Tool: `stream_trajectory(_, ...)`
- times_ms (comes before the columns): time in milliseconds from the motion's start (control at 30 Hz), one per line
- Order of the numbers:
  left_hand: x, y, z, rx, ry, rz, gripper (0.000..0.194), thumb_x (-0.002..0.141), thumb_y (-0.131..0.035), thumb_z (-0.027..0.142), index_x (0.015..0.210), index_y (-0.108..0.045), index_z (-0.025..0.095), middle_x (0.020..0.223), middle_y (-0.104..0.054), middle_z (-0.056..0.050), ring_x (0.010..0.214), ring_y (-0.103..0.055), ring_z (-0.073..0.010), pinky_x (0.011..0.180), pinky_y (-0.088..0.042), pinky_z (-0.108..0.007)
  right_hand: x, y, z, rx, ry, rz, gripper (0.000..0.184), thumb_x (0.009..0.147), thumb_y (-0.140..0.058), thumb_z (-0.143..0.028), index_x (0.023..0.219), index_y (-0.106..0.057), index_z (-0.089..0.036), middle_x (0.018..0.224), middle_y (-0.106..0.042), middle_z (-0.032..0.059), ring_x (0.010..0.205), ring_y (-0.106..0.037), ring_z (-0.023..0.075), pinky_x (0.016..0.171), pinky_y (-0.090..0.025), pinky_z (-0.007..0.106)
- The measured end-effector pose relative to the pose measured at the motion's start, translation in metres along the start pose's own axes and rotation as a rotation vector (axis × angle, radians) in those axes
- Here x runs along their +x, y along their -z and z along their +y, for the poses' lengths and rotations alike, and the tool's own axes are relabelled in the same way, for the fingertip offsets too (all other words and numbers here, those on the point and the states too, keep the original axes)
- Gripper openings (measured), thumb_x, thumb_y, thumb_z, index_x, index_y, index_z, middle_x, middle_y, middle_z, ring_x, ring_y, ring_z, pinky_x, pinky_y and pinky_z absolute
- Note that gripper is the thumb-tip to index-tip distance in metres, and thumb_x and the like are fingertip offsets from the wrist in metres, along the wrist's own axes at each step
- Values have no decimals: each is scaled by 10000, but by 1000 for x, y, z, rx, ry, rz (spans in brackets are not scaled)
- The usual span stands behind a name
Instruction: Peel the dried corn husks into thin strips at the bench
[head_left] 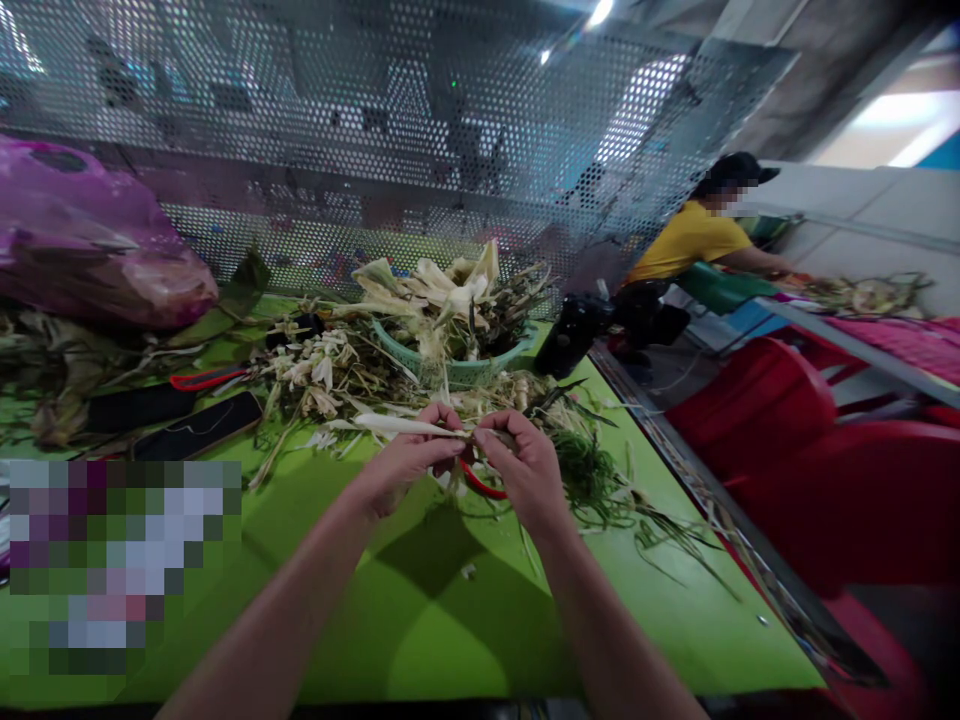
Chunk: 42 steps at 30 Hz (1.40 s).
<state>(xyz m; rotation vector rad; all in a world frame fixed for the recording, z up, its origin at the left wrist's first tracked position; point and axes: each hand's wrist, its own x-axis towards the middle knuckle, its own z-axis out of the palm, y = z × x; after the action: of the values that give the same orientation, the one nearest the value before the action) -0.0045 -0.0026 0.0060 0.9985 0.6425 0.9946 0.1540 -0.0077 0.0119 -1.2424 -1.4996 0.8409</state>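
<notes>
Both my hands meet over the green table [420, 620]. My left hand [409, 460] is closed, pinching a long pale flower bud or stalk [397, 425] that points to the left. My right hand [525, 465] is closed on the same stalk's right end, fingers curled round it. Under my hands lies a red-handled tool [480, 485], partly hidden. Just beyond them spreads a heap of pale flowers and green stems [330, 375].
A teal basket [457, 370] full of husks stands behind the heap. Two dark phones [199, 425] and red-handled scissors [206, 378] lie at left, a purple bag [82, 240] behind. A perforated metal screen [375, 130] backs the table. A person in yellow [690, 240] works at right, near red chairs [810, 450].
</notes>
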Motion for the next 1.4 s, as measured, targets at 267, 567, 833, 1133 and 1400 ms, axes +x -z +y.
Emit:
stream_trajectory(267, 1, -3, 2, 57, 23, 79, 223, 796, -601, 357, 867, -471, 190, 662, -473, 38, 587, -426, -80, 540, -285, -213, -1, 1, 2, -19, 45, -64, 129, 788, -608, -303, 853, -624, -193, 728, -604, 8, 619, -528, 140, 557, -408, 238)
stream_trajectory(567, -1, -3, 1, 111, 6, 19, 137, 828, -531, 279, 913, -473, 188, 691, -454, 39, 611, -405, -81, 564, -304, -210, 1, 1, 5, -172, 189, -54, 53, 772, -619, -233, 752, -626, -185, 730, -618, 21, 711, -550, 169, 676, -431, 280)
stream_trajectory(833, 1, -1, -3, 108, -3, 32, 94, 801, -540, 254, 867, -490, 210, 688, -463, 30, 607, -414, -99, 576, -300, -235, -1, -2, -1, -76, 96, -15, 57, 775, -565, -217, 739, -591, -181, 678, -560, -8, 614, -492, 130, 567, -382, 235)
stream_trajectory(1133, -1, -2, 0, 29, -9, 5, 116, 775, -585, 244, 826, -500, 185, 683, -485, 31, 604, -439, -83, 574, -322, -217, -3, -7, 5, 246, -62, -83, 77, 791, -566, -260, 762, -546, -192, 652, -486, -37, 573, -410, 103, 524, -332, 220)
stream_trajectory(1400, 0, 3, 1, -31, 29, -53, 188, 816, -567, 348, 814, -499, 173, 663, -520, 13, 553, -465, -73, 519, -333, -196, -2, -5, 6, 210, -23, -95, 92, 792, -599, -275, 763, -575, -191, 683, -533, -15, 622, -471, 121, 587, -388, 236)
